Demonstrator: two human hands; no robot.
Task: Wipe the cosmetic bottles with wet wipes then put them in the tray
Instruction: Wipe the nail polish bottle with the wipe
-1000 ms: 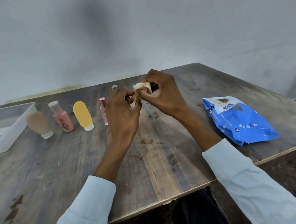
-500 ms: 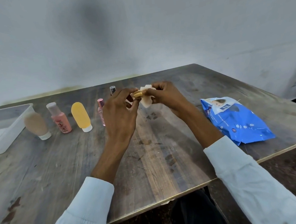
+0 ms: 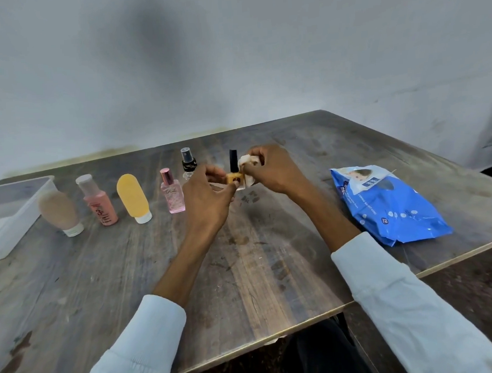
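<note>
Bottle: small amber bottle [image 3: 234,178] with black cap, now upright, pinched by left hand [image 3: 208,200].
Wipe: wet wipe [image 3: 246,169], gripped in right hand [image 3: 272,170], pressed against its side.
Change: bottle turned from sideways; wiping continued, tray [image 3: 13,212] far left.

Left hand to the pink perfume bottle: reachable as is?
Probably not yet: the left hand holds the small amber bottle. The pink perfume bottle stands just beside it, nothing between.
</note>
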